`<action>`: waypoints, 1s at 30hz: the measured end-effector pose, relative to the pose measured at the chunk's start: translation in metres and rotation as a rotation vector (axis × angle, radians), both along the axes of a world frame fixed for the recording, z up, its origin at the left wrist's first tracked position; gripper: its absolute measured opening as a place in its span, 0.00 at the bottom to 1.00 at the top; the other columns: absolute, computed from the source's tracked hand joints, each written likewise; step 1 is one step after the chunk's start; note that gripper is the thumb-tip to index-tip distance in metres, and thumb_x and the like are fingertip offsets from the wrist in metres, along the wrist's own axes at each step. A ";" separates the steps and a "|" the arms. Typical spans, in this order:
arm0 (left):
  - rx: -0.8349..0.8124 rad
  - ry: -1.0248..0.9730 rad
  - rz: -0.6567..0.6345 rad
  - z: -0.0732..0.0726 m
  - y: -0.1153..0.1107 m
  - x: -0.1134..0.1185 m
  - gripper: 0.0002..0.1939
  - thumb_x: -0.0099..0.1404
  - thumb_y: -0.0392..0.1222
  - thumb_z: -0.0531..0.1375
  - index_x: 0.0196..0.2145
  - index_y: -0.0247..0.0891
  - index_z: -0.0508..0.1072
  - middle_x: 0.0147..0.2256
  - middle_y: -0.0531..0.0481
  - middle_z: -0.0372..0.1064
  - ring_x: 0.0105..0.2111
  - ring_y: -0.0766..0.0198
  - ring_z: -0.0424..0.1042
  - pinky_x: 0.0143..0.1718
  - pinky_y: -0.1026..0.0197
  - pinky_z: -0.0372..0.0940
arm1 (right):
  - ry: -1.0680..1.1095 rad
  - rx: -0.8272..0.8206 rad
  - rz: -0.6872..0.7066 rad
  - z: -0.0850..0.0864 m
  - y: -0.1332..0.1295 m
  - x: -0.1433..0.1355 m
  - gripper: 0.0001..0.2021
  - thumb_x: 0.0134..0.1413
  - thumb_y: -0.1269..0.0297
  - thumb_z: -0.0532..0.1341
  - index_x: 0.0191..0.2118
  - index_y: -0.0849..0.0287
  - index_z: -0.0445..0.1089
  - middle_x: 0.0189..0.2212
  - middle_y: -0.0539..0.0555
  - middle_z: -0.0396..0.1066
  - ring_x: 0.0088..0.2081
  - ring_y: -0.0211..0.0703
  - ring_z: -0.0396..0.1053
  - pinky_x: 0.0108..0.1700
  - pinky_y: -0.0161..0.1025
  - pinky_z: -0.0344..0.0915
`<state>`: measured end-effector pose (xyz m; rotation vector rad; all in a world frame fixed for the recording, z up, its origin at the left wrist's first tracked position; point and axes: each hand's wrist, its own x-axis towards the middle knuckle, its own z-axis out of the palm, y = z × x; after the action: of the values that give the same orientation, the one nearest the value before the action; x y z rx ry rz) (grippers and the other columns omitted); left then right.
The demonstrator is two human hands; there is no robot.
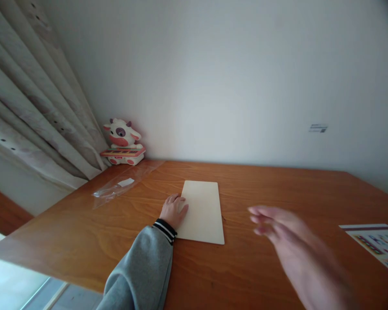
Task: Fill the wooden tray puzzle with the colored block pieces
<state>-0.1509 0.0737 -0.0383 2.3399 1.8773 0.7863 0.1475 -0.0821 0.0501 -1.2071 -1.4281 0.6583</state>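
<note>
A blank, cream-coloured rectangular board or sheet (203, 212) lies flat on the wooden table, one short side toward the wall. My left hand (173, 211), in a grey sleeve with a black-and-white striped cuff, rests on its left edge; the thumb lies on the surface and the fingers are spread. My right hand (280, 226) hovers above the table to the right of the board, not touching it. It is blurred by motion; its fingers are loosely bent with a small gap toward the thumb, and no object shows between them.
A toy cow with a small keyboard (123, 144) stands at the back left by the curtain (35, 94). In front of it lies a clear plastic bag (111, 192) with a white label. A printed colourful sheet (377, 245) lies at the right. The wall (226, 86) borders the table's back.
</note>
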 end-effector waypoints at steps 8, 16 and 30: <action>-0.088 -0.058 0.118 0.013 -0.009 0.001 0.12 0.67 0.47 0.55 0.40 0.40 0.76 0.48 0.44 0.74 0.51 0.51 0.70 0.54 0.49 0.62 | -0.431 -0.107 -0.058 -0.087 0.107 -0.053 0.23 0.58 0.55 0.54 0.54 0.63 0.67 0.49 0.66 0.74 0.50 0.60 0.70 0.53 0.58 0.66; -0.167 -0.447 0.077 0.016 -0.006 0.001 0.14 0.62 0.51 0.59 0.40 0.39 0.75 0.40 0.45 0.77 0.43 0.51 0.75 0.48 0.49 0.66 | -0.378 -0.031 -0.089 -0.099 0.113 -0.065 0.22 0.59 0.54 0.55 0.55 0.61 0.67 0.49 0.63 0.74 0.48 0.57 0.72 0.52 0.54 0.67; -0.447 -1.475 -0.624 0.076 -0.024 0.076 0.23 0.64 0.49 0.62 0.55 0.48 0.68 0.64 0.45 0.56 0.54 0.49 0.69 0.53 0.46 0.66 | 0.283 -0.188 0.206 -0.054 0.104 -0.045 0.29 0.59 0.39 0.54 0.53 0.57 0.70 0.54 0.59 0.71 0.56 0.55 0.67 0.60 0.53 0.61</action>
<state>-0.0751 0.0499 0.0378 1.1586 0.5401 1.2348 0.1024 0.0222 -0.0040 -1.0671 -1.2812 1.0822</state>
